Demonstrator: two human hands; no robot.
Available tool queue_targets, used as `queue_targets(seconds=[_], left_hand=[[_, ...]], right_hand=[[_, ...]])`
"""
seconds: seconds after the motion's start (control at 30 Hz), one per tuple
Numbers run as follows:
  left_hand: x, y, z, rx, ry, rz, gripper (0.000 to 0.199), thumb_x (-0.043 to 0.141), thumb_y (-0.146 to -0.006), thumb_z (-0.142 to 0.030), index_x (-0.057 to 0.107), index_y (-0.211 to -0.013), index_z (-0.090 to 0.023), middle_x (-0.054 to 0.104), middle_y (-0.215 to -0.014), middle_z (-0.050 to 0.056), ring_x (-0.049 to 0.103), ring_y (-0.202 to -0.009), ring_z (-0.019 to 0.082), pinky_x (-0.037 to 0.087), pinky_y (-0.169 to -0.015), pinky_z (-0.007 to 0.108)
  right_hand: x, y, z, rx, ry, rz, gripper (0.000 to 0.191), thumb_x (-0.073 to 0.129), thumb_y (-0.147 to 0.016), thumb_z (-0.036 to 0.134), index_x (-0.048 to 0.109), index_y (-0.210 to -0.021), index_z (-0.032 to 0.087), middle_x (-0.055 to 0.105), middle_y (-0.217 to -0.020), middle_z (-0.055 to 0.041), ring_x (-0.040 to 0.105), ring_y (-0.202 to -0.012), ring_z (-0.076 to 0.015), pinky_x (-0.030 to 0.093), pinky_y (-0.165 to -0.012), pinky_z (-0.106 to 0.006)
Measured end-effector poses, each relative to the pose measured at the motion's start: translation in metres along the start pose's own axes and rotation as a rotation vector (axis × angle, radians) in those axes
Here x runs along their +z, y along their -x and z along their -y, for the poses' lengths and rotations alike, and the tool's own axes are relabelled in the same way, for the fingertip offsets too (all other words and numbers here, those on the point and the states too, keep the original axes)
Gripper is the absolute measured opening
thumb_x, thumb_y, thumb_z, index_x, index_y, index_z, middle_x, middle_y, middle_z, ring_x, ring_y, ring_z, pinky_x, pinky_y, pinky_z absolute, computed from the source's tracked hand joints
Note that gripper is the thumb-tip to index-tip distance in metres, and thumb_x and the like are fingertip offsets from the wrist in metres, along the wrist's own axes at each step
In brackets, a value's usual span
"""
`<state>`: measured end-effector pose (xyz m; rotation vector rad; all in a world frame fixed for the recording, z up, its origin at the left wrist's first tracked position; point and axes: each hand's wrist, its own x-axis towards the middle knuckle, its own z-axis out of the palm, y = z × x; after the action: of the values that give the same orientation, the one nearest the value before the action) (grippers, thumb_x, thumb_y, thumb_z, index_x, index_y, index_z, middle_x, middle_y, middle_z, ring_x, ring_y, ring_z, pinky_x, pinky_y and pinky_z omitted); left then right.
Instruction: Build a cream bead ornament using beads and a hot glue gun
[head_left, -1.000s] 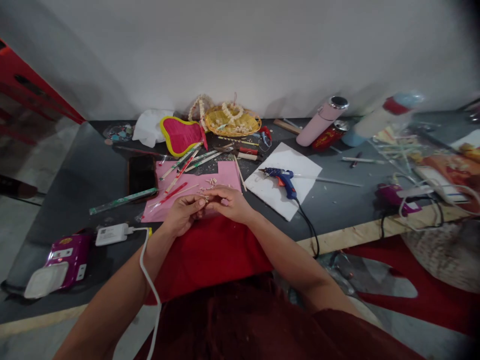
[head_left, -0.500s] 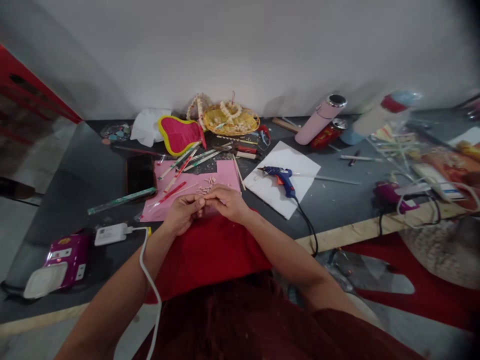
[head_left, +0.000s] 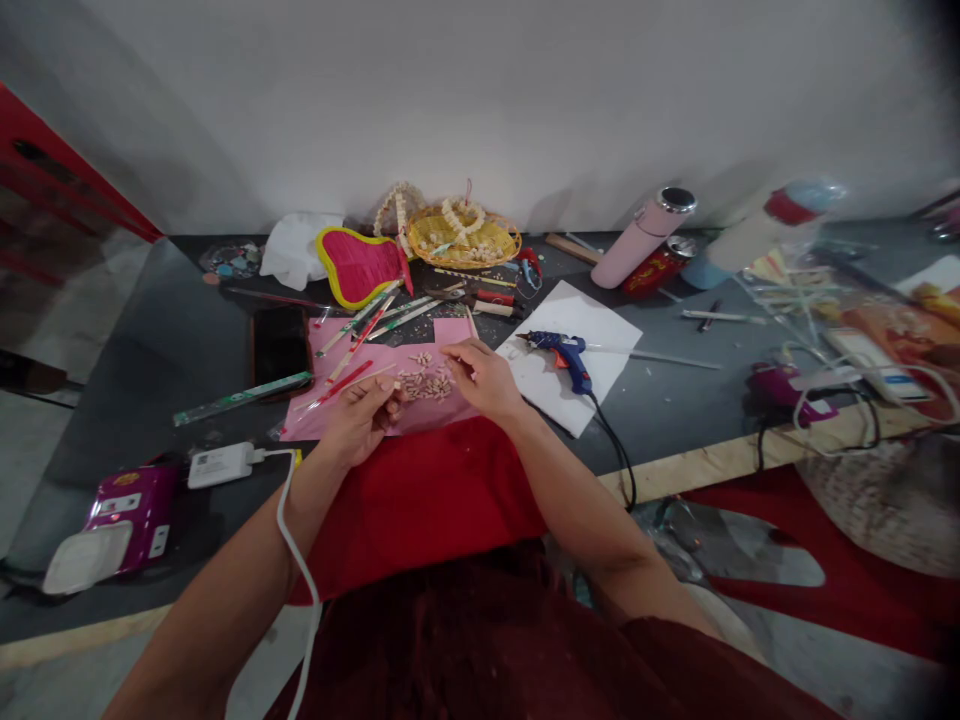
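My left hand point(head_left: 364, 418) is closed over the front of the pink sheet point(head_left: 360, 350). Thumb and fingertips pinch a small pale piece point(head_left: 397, 385), too small to make out well; it resembles the short wooden bits nearby. My right hand point(head_left: 486, 382) hovers at the sheet's right side, fingers apart and bent toward the left, with nothing visible in them. Between the two hands lies a pile of short pale wooden bits point(head_left: 427, 387) on the pink sheet. A thin stick point(head_left: 471, 322) lies just beyond the right fingertips.
A glue gun point(head_left: 559, 350) rests on white paper point(head_left: 622, 325) to the right. Behind are pliers point(head_left: 457, 294), a wicker basket point(head_left: 499, 250), a pink flask point(head_left: 645, 235) and a red can point(head_left: 660, 268). A phone point(head_left: 279, 345) lies left; a white cable point(head_left: 292, 560) crosses my left forearm.
My hands were together at the fingertips and have parted. The right hand has moved right and slightly away from me, its fingers opening. The wooden bits between them now show.
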<state>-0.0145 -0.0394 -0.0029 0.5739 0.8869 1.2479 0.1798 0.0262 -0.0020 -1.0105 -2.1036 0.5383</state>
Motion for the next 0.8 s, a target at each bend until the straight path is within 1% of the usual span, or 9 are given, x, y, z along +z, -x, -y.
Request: queue_targets(seconds=[0.1,0.17,0.3,0.4,0.53,0.63,0.73,0.8], left_hand=[[0.001,-0.001,0.0,0.016,0.009,0.009,0.017,0.071,-0.07,-0.028,0.063,-0.069,-0.012,0.062,-0.068,0.003,0.045,-0.052,0.005,0.037,-0.048,0.018],[0.001,-0.001,0.0,0.012,0.011,0.009,0.015,0.07,-0.071,-0.026,0.063,-0.07,-0.013,0.062,-0.068,0.003,0.045,-0.052,0.005,0.038,-0.048,0.018],[0.0,-0.002,-0.001,0.016,0.028,-0.007,0.013,0.069,-0.072,-0.025,0.063,-0.071,-0.013,0.06,-0.066,0.002,0.045,-0.052,0.005,0.038,-0.048,0.018],[-0.001,-0.003,-0.001,0.017,0.051,-0.042,0.014,0.068,-0.073,-0.025,0.063,-0.071,-0.012,0.061,-0.068,0.002,0.045,-0.052,0.005,0.038,-0.048,0.018],[-0.002,-0.004,0.0,0.015,0.101,-0.097,0.014,0.069,-0.072,-0.024,0.062,-0.071,-0.012,0.06,-0.068,0.002,0.046,-0.053,0.005,0.038,-0.048,0.017],[-0.002,-0.004,0.0,0.022,0.102,-0.087,0.015,0.07,-0.072,-0.024,0.062,-0.071,-0.012,0.06,-0.068,0.003,0.046,-0.054,0.005,0.038,-0.049,0.017],[-0.003,-0.004,0.001,0.028,0.095,-0.058,0.014,0.068,-0.074,-0.025,0.063,-0.073,-0.012,0.06,-0.069,0.003,0.046,-0.054,0.005,0.038,-0.049,0.017],[-0.004,-0.004,0.001,0.036,0.098,-0.05,0.014,0.068,-0.074,-0.026,0.063,-0.074,-0.013,0.06,-0.07,0.002,0.045,-0.054,0.005,0.039,-0.05,0.018]], right_hand=[[-0.001,0.0,-0.006,0.042,0.149,0.094,0.023,0.046,-0.088,0.018,0.063,-0.104,0.018,0.064,-0.099,-0.0072,0.057,-0.094,-0.0175,0.045,-0.085,-0.031],[0.001,0.001,-0.006,0.043,0.206,0.143,0.023,0.047,-0.088,0.018,0.064,-0.103,0.019,0.065,-0.099,-0.0069,0.055,-0.096,-0.0184,0.044,-0.087,-0.033],[0.005,0.003,0.002,0.002,0.293,0.226,0.025,0.045,-0.091,0.023,0.066,-0.102,0.018,0.065,-0.097,-0.0074,0.052,-0.095,-0.0193,0.041,-0.088,-0.034],[0.005,0.003,0.008,-0.009,0.359,0.283,0.027,0.043,-0.091,0.026,0.066,-0.104,0.018,0.064,-0.097,-0.0078,0.049,-0.096,-0.0206,0.039,-0.088,-0.034],[0.005,0.001,0.013,0.058,0.425,0.294,0.027,0.043,-0.091,0.023,0.065,-0.107,0.022,0.064,-0.099,-0.0074,0.047,-0.102,-0.023,0.037,-0.086,-0.036],[0.01,-0.003,0.014,0.088,0.463,0.27,0.028,0.044,-0.09,0.022,0.063,-0.111,0.024,0.063,-0.104,-0.0069,0.045,-0.104,-0.0246,0.037,-0.085,-0.038],[0.019,-0.008,0.017,0.056,0.483,0.279,0.036,0.049,-0.085,0.017,0.058,-0.119,0.027,0.059,-0.115,-0.0061,0.043,-0.108,-0.0259,0.037,-0.086,-0.039],[0.022,-0.009,0.02,0.026,0.483,0.294,0.038,0.051,-0.083,0.015,0.058,-0.118,0.027,0.057,-0.118,-0.0052,0.041,-0.109,-0.0261,0.037,-0.086,-0.04]])
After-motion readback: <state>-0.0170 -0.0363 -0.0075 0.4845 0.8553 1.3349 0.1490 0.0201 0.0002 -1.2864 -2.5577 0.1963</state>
